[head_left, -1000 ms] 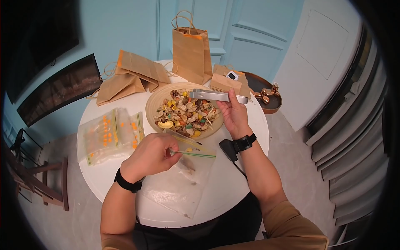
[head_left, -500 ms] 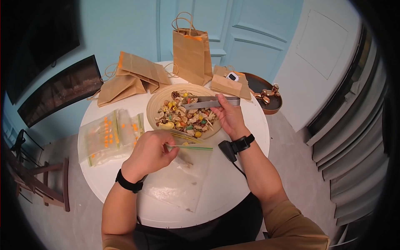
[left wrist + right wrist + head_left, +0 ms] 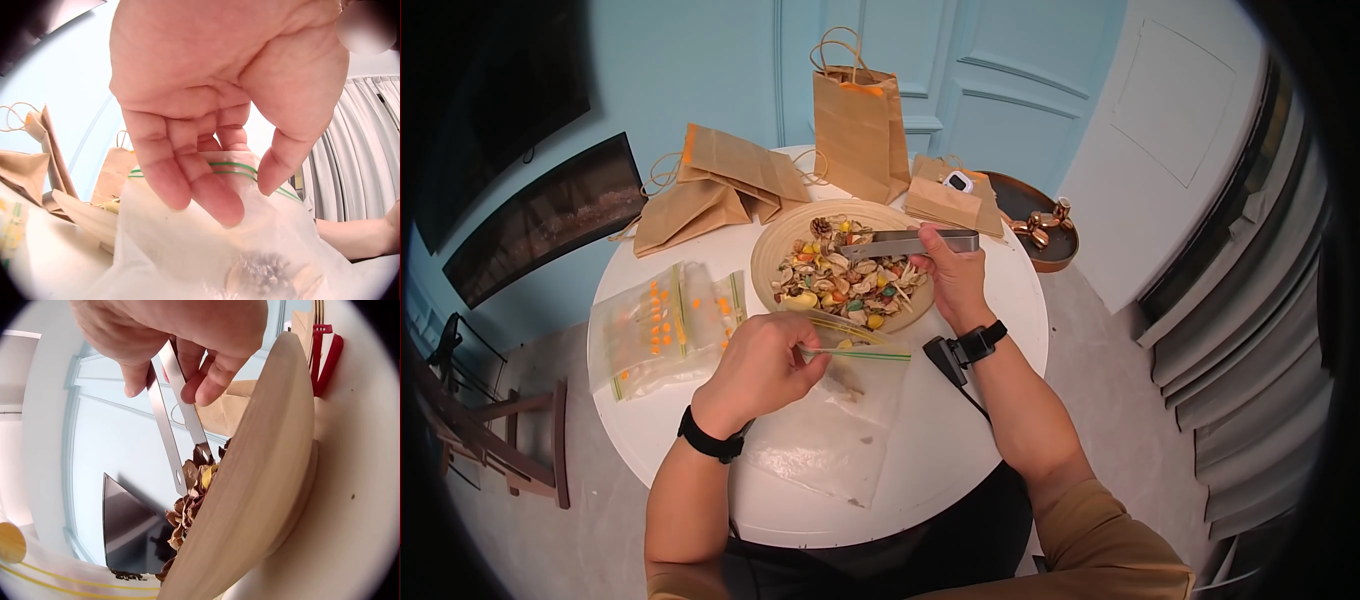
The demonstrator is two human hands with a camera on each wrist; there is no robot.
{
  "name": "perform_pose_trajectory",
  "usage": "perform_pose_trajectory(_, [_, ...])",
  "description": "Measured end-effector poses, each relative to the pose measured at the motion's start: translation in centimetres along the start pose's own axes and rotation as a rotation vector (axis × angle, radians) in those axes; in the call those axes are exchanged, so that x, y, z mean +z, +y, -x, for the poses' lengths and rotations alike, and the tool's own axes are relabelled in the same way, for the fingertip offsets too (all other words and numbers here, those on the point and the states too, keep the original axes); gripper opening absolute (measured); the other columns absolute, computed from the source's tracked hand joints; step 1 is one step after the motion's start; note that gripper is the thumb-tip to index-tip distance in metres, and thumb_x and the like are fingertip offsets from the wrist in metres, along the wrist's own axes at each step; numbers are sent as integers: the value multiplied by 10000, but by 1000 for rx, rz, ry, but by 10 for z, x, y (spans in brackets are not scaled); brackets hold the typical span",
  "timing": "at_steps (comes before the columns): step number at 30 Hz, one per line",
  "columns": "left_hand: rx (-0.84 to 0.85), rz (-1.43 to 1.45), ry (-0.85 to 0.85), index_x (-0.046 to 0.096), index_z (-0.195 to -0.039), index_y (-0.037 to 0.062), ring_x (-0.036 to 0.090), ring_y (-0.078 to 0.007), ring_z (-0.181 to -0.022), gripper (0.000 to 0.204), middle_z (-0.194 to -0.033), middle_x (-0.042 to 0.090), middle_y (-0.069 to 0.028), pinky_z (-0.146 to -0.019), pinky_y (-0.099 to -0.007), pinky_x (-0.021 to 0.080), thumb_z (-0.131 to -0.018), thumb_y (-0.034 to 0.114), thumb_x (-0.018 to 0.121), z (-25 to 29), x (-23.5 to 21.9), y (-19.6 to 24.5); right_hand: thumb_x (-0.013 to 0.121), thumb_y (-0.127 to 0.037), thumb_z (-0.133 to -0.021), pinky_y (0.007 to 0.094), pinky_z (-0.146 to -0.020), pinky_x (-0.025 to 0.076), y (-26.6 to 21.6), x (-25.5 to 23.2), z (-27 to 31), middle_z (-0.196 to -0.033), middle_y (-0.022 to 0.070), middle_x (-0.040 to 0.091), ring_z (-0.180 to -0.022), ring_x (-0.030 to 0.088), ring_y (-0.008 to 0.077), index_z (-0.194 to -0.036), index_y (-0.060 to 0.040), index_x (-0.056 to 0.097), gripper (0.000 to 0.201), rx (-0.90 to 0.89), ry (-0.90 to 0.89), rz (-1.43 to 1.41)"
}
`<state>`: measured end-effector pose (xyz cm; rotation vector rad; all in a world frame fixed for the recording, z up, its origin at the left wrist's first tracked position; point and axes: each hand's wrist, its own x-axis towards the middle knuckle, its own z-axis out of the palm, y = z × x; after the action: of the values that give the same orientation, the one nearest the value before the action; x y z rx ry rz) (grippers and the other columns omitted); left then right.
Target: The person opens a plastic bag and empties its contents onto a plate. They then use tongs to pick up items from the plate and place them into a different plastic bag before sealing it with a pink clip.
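Observation:
My left hand (image 3: 765,365) pinches the rim of a clear zip bag (image 3: 825,450) with a green seal line, its mouth parted toward the bowl. Through the plastic a dark, cone-like piece (image 3: 269,272) and some pale bits show in the left wrist view. Metal tongs (image 3: 910,246) are in my right hand (image 3: 956,285), thumb on one arm and fingers on the other. Their tips, slightly apart, reach into the potpourri (image 3: 840,280), a heap of dried petals, cones and yellow, green and orange pieces. It fills a round wooden bowl (image 3: 763,255).
Behind the bowl stand an upright paper bag (image 3: 855,130), tipped paper bags (image 3: 740,165) and folded ones (image 3: 940,205) with a small white timer (image 3: 958,182). Zip bags with orange marks (image 3: 635,325) lie left. A tray (image 3: 1055,266) with a copper figurine (image 3: 1040,235) sits beyond the table.
The tongs have come down and left, from above the bowl's right side into the potpourri. The zip bag's mouth has risen slightly toward the bowl; the left hand keeps its pinch.

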<state>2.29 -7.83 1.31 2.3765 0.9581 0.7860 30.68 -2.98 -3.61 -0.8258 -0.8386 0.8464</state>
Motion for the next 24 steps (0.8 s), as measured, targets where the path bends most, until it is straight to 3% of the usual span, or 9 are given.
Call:
perform_pose_trajectory(12, [19,7,0,630,-777,-34,648,-191,-574,173,-717,636,-119,-524,-290,503,-771,60,775,0,1,-2,773,-134,-880,272,-642,579,6,-3,-4,-936,97,730,-737,676,142,-1006,-2,703,195,-76,52,-55])
perform_pose_trajectory(24, [21,2,6,626,-758,-31,635,-188,-562,177,-700,633,-118,-522,-289,497,-768,60,777,1,1,-1,753,-118,-896,264,-618,563,-11,-4,-3,-939,114,727,-718,670,149,-1026,0,687,188,-102,65,-165])
